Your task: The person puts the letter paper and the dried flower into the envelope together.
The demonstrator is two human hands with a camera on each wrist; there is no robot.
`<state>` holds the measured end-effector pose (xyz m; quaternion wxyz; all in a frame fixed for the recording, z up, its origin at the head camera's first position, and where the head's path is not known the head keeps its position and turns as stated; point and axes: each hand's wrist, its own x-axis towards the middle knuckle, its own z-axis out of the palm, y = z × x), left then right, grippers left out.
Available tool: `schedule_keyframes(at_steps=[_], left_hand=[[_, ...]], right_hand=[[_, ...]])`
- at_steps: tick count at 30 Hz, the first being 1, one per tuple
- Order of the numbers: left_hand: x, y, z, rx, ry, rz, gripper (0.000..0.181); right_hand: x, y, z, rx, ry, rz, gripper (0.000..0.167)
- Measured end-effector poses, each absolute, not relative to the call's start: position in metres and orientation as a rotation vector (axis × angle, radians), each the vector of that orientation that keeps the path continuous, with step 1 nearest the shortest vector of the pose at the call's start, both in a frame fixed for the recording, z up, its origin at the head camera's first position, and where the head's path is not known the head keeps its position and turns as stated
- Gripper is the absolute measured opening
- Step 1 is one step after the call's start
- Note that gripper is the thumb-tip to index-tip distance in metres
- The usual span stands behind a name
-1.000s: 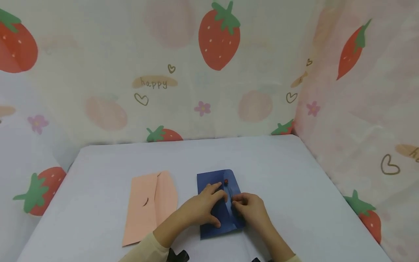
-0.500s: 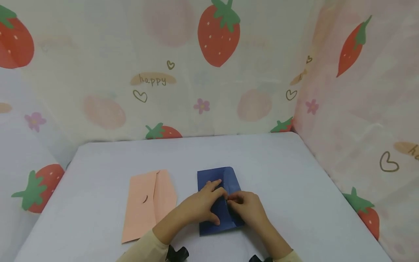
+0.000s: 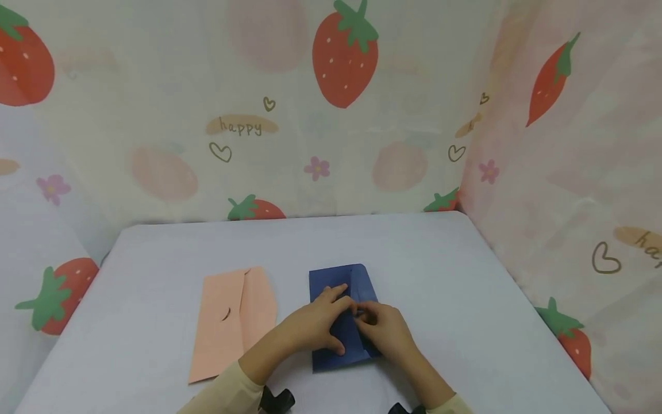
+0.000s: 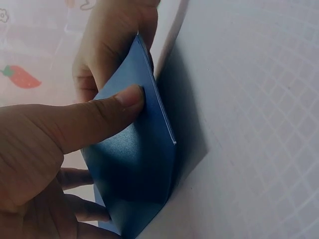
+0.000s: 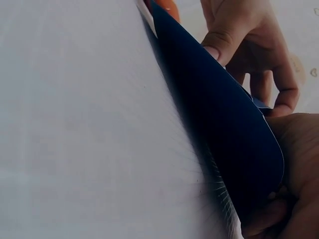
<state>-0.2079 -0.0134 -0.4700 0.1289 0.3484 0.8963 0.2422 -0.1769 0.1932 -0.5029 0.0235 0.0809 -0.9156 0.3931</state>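
Note:
A dark blue envelope [image 3: 331, 361] lies on the white table with its flap [image 3: 364, 286] spread out to the right. Across its body rests my left hand [image 3: 320, 328], fingers spread and thumb on the paper; in the left wrist view the left thumb [image 4: 109, 109] presses the blue surface. My right hand [image 3: 385, 330] has its fingers curled at the envelope's mouth and flap edge, close to the left index finger. Whether it also holds something small is hidden. In the right wrist view, the right hand [image 5: 301, 164] curls about the flap's edge.
A pink envelope [image 3: 214, 328] with a small dark curved mark lies left of the blue one, its flap also turned right. Strawberry-printed cloth [image 3: 346, 155] stands behind the table [image 3: 450, 287] and along both sides.
A small reddish, thin-stemmed item beside the blue envelope's mouth was visible a second ago and is now out of sight. My right hand has moved slightly left to the mouth; the left stays put.

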Motion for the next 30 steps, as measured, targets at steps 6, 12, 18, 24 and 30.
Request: schedule_keyframes(at_steps=[6, 12, 18, 24, 30], left_hand=[[-0.2083, -0.0109, -0.4694, 1.026, 2.614, 0.699, 0.067], [-0.2052, -0.012, -0.4683, 1.033, 2.609, 0.682, 0.069], [-0.2038, -0.0134, -0.4694, 1.032, 2.612, 0.681, 0.07], [-0.2049, -0.015, -0.4702, 1.029, 2.619, 0.674, 0.068], [-0.2049, -0.0132, -0.4711, 1.038, 2.617, 0.676, 0.065]], right_hand=[[-0.1765, 0.1929, -0.5015, 0.273, -2.846, 1.302, 0.024], [-0.1767, 0.1915, -0.5053, 0.312, -2.892, 1.27, 0.016], [-0.1773, 0.1896, -0.5057, 0.352, -2.939, 1.19, 0.013], [-0.1798, 0.186, -0.5039, 0.335, -2.934, 1.126, 0.013], [-0.1791, 0.1836, -0.508, 0.209, -2.896, 1.071, 0.013]])
